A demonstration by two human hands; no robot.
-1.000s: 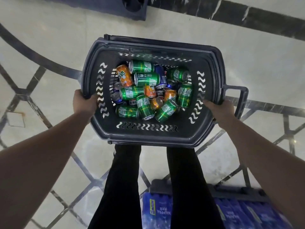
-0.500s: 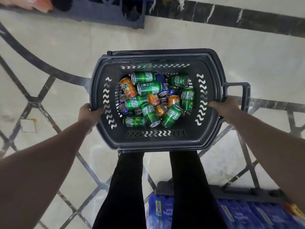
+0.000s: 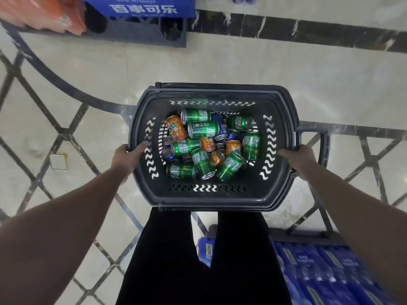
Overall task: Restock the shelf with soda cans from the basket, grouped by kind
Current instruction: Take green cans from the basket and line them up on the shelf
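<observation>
A dark grey plastic basket (image 3: 211,200) hangs in front of me above the marble floor. My left hand (image 3: 126,158) grips its left rim and my right hand (image 3: 300,159) grips its right rim. Inside lie several green cans (image 3: 203,129), several orange cans (image 3: 176,128) and a few blue cans (image 3: 220,126), jumbled on their sides. A folded handle (image 3: 326,148) sticks out at the basket's right. No shelf is in view.
A blue drinks crate (image 3: 143,7) and an orange pack (image 3: 41,14) sit on a dark pallet (image 3: 141,34) at the far edge. Blue bottle packs (image 3: 326,271) lie on another pallet behind my black-trousered legs (image 3: 198,260). Marble floor with dark inlay lines surrounds me.
The basket has dropped lower and further away in view while both hands keep their grip. The view has tilted up, bringing the blue crate and orange pack into sight.
</observation>
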